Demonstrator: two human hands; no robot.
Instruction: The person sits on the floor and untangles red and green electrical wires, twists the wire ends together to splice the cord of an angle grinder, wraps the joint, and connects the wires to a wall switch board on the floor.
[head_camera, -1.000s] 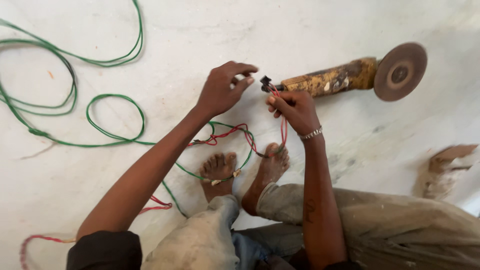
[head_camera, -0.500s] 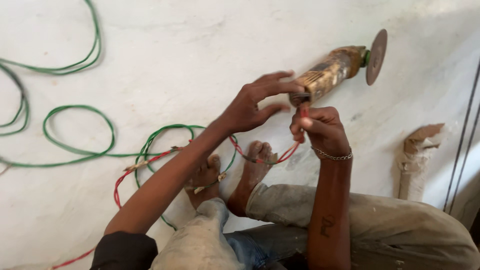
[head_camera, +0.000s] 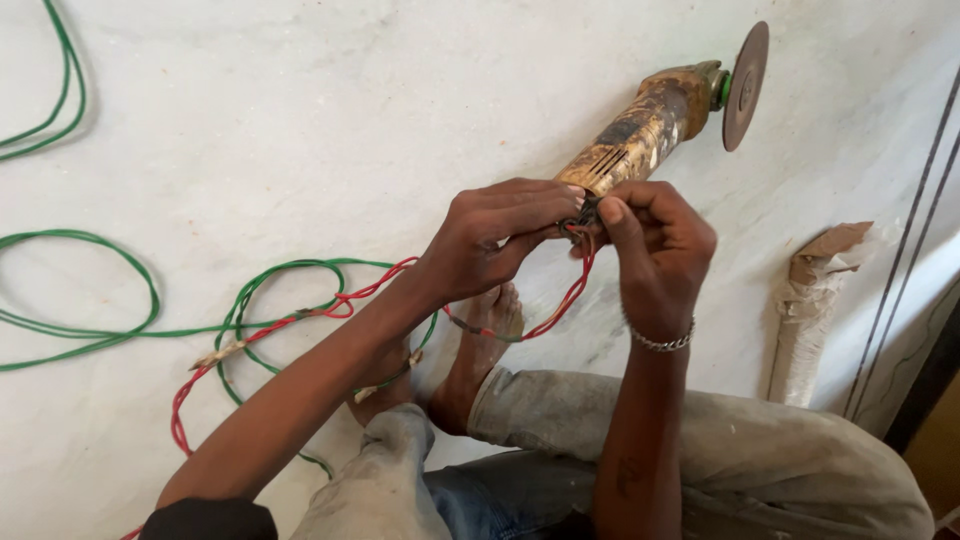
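Note:
A dusty yellow angle grinder (head_camera: 645, 128) lies on the pale stone floor, its round disc (head_camera: 745, 85) pointing to the upper right. At its rear end my left hand (head_camera: 500, 235) and my right hand (head_camera: 655, 235) meet, both pinching the red and green twisted wires (head_camera: 555, 310) where they join the tool. The wire ends are hidden between my fingers. From there the red and green wire (head_camera: 300, 315) trails left across the floor, past my bare feet (head_camera: 480, 345).
Loops of green cable (head_camera: 120, 265) lie on the floor to the left. A dusty wrapped roll (head_camera: 810, 300) stands at the right beside a dark frame edge (head_camera: 900, 250). My bent legs in grey trousers (head_camera: 760, 460) fill the bottom.
The view has closed in and shifted. My hands have come together at the grinder's rear end, and the grinder now lies tilted with its disc toward the upper right.

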